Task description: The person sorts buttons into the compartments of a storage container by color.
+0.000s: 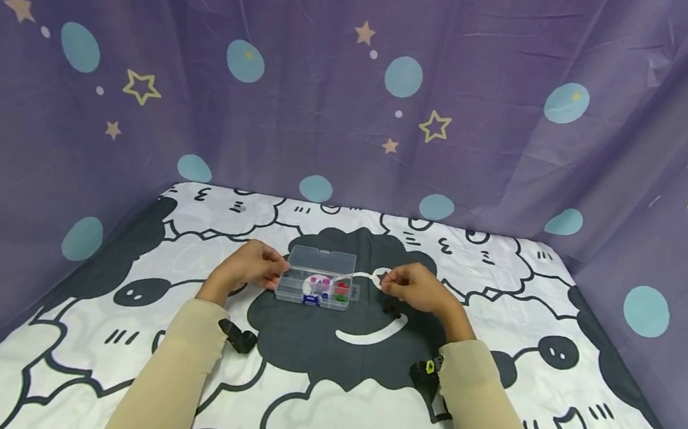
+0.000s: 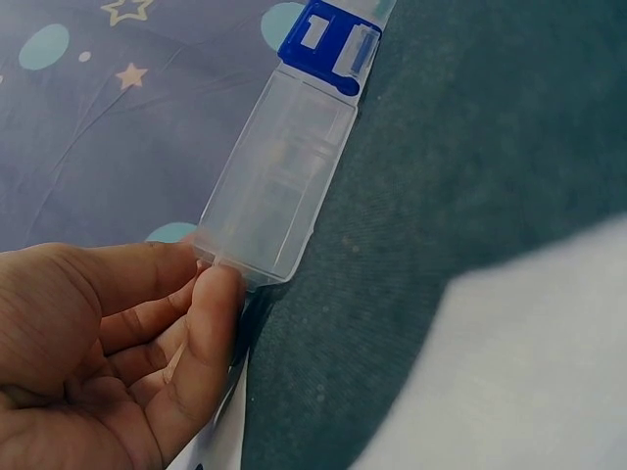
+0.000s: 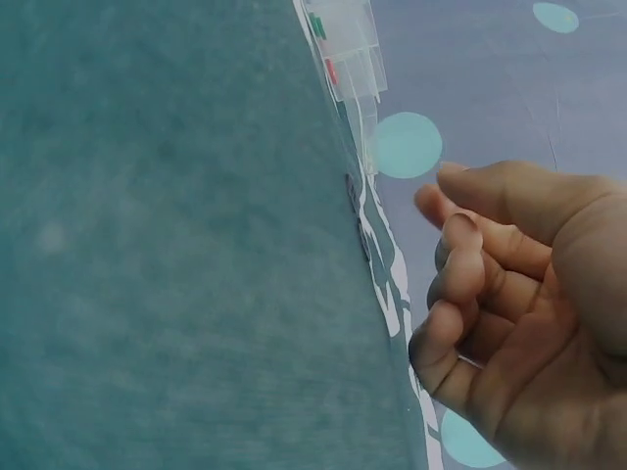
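A clear plastic compartment box (image 1: 299, 296) stands on the dark patch of the cloth with its lid (image 1: 321, 259) raised. Small red, green, blue and pink pieces show inside it, too small to identify. My left hand (image 1: 252, 264) pinches the box's left end between thumb and fingers. In the left wrist view that hand (image 2: 147, 343) is at the near end, and a blue latch (image 2: 330, 44) shows farther along. To the right of the box, my right hand (image 1: 418, 287) hovers with loosely bent fingers. Nothing shows between its thumb and fingers (image 3: 465, 279).
Small dark objects (image 1: 393, 310) lie just below the right hand, their kind unclear. The table is covered by a black-and-white cartoon cloth (image 1: 349, 415). A purple curtain (image 1: 330, 103) with stars and dots hangs behind and at both sides.
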Demonstrator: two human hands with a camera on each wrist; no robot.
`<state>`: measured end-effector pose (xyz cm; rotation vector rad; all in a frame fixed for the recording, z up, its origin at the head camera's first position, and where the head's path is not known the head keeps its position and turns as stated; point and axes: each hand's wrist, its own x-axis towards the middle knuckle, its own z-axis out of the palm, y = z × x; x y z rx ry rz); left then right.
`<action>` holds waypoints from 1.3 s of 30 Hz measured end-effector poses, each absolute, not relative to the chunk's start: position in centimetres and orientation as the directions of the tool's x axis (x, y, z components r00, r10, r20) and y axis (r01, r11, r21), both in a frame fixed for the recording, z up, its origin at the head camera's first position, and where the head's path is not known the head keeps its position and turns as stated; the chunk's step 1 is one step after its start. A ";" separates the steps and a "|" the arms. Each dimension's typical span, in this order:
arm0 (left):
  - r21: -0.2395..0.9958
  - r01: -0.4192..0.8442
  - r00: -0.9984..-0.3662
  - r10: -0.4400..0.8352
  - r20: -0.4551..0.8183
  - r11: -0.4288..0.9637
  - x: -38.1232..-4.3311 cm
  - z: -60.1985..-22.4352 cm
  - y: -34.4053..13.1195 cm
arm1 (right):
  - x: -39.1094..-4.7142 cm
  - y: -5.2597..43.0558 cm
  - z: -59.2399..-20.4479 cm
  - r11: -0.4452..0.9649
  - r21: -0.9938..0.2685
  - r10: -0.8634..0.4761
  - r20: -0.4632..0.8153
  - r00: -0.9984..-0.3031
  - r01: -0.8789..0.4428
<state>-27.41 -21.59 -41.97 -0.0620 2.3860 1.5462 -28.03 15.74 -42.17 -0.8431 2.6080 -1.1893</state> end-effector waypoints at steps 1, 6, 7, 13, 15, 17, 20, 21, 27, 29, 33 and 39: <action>0.885 -0.200 -0.955 0.119 -0.272 0.420 -27.4 -42.0 -21.6 | -28.0 15.8 -42.2 0.529 -0.734 -0.550 0.084 -0.831 -0.425; 0.885 -0.199 -0.955 0.118 -0.271 0.421 -27.2 -42.0 -21.6 | -28.1 16.1 -42.4 0.534 -0.737 -0.554 0.064 -0.830 -0.414; 0.886 -0.197 -0.956 0.119 -0.269 0.420 -27.2 -42.0 -21.6 | -28.1 16.1 -42.5 0.534 -0.738 -0.556 0.060 -0.829 -0.412; 0.887 -0.196 -0.956 0.121 -0.268 0.417 -27.3 -42.1 -21.6 | -28.2 16.5 -42.9 0.524 -0.758 -0.561 0.035 -0.827 -0.388; 0.886 -0.201 -0.955 0.119 -0.272 0.418 -27.3 -42.2 -21.6 | -28.2 16.5 -43.0 0.524 -0.762 -0.564 0.026 -0.826 -0.381; 0.886 -0.202 -0.954 0.119 -0.274 0.418 -27.3 -42.2 -21.6 | -28.3 16.6 -43.1 0.530 -0.759 -0.567 0.016 -0.824 -0.379; 0.885 -0.205 -0.953 0.120 -0.277 0.418 -27.4 -42.2 -21.7 | -28.3 16.6 -43.1 0.543 -0.753 -0.567 -0.004 -0.824 -0.370; 0.884 -0.201 -0.953 0.123 -0.276 0.421 -27.4 -42.2 -21.7 | -28.3 16.6 -43.0 0.547 -0.751 -0.568 -0.008 -0.823 -0.370; 0.881 -0.197 -0.955 0.119 -0.271 0.430 -27.3 -42.0 -21.7 | -28.2 16.5 -42.9 0.562 -0.743 -0.571 -0.031 -0.821 -0.363; 0.880 -0.194 -0.956 0.120 -0.269 0.434 -27.3 -42.0 -21.7 | -28.1 16.5 -42.8 0.564 -0.741 -0.573 -0.034 -0.819 -0.364; 0.881 -0.189 -0.956 0.125 -0.267 0.434 -27.4 -42.0 -21.6 | -28.0 16.5 -42.7 0.576 -0.732 -0.565 -0.035 -0.824 -0.364; 0.881 -0.182 -0.957 0.129 -0.262 0.437 -27.3 -41.8 -21.5 | -27.8 16.4 -42.5 0.587 -0.721 -0.564 -0.037 -0.825 -0.369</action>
